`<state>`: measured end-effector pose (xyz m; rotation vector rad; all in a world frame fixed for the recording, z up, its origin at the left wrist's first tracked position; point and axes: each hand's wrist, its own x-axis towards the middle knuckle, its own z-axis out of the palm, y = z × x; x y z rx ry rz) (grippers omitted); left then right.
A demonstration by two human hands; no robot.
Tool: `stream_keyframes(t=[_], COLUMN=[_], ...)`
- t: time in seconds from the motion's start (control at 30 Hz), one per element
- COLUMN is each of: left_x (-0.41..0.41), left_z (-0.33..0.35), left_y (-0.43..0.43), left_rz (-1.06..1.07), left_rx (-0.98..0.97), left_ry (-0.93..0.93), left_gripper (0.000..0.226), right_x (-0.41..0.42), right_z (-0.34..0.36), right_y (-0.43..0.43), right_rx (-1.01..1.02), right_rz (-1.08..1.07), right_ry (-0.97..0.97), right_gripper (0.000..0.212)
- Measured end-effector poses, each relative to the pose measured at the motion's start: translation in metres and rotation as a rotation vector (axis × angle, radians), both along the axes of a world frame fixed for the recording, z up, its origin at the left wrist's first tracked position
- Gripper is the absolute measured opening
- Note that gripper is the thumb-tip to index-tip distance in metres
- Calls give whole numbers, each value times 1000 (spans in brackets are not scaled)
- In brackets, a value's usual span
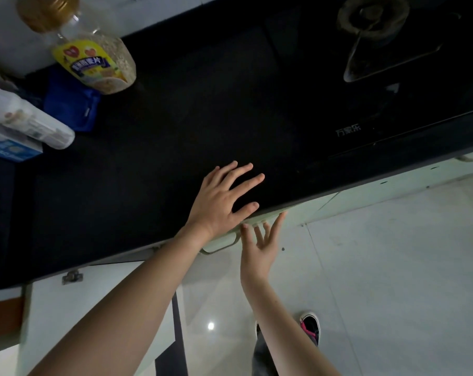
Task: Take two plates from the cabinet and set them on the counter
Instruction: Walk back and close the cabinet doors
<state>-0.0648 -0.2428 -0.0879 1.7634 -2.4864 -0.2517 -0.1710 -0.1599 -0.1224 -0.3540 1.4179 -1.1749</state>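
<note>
Hands: two, both empty. Left hand (221, 202) lies flat on counter (148, 172), fingers spread. Right hand (258, 253), fingers straight, touches one cabinet handle (219, 246).

Both forearms are bare as far as the frame shows, as are the left hand (221, 196) and right hand (259, 253). Below, a grey trouser leg (262, 356) meets a dark shoe (310, 325) with a white sole rim and what looks like pink lining.
</note>
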Motion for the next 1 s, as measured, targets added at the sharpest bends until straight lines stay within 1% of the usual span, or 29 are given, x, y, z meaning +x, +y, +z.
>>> stream_keyframes(t=[0.1,0.2,0.37,0.43,0.5,0.57,0.63,0.7,0.77,0.8,0.83,0.9,1.0], left_x=[1,2,2,2,3,2,0,-2,-5,-7,-7,-4,15], left_z=[-1,-2,-4,-4,-5,-4,1,8,17,23,29,42,58], left_y=[-1,-1,-1,-2,-1,0,0,2,7,13,22,46,94], left_rz=[-1,0,1,1,-3,-3,-2,8,93,171,253,368,477], left_rx=[0,-1,-4,-5,-12,-7,6,24,62,76,73,12,-97], left_ry=[6,2,-4,-2,-2,5,7,39,185,291,384,483,542], left_gripper=[56,55,55,55,56,56,55,54,50,47,45,43,42], right_x=[2,8,12,9,3,-6,-21,-39,-54,-59,-62,-62,-45], right_z=[-3,-5,-10,-10,-9,-6,1,13,25,32,40,57,79], right_y=[-5,-12,-13,-13,-13,-13,-13,-11,-8,-8,-7,-4,-2], right_rx=[-9,-1,6,10,20,29,33,5,-73,-110,-146,-243,-478], right_rz=[30,-4,-38,-29,2,62,166,282,370,418,481,627,852], right_ry=[-39,-70,-58,-50,-4,95,217,383,532,564,578,603,690], right_gripper=[98,100,100,101,99,93,83,64,35,24,17,13,14])
